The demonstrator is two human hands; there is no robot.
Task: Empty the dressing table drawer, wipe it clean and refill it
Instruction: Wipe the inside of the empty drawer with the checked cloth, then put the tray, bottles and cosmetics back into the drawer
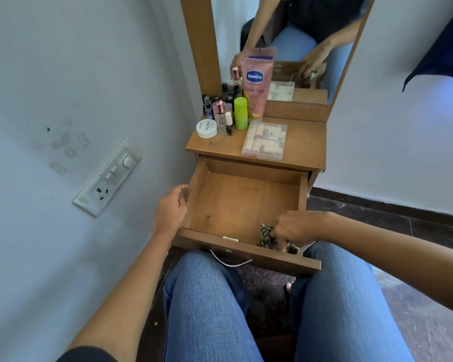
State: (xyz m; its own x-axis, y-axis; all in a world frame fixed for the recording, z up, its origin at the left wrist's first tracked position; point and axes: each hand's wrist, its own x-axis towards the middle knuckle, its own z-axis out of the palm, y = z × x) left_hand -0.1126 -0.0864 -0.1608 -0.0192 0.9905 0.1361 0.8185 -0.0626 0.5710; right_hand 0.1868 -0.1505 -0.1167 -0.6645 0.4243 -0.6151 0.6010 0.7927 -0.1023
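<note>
Right hand (296, 227) clamps a dark patterned cloth (266, 235) in the open wooden drawer's (236, 202) lower-right corner; hard wiping could tug the drawer out

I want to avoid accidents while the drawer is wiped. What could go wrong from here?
The drawer is pulled far out; the right hand holds the cloth at its front corner, and hard pressing there might tip it. Shaking could topple the crowded small bottles and the upright Vaseline tube on the tabletop.
</note>
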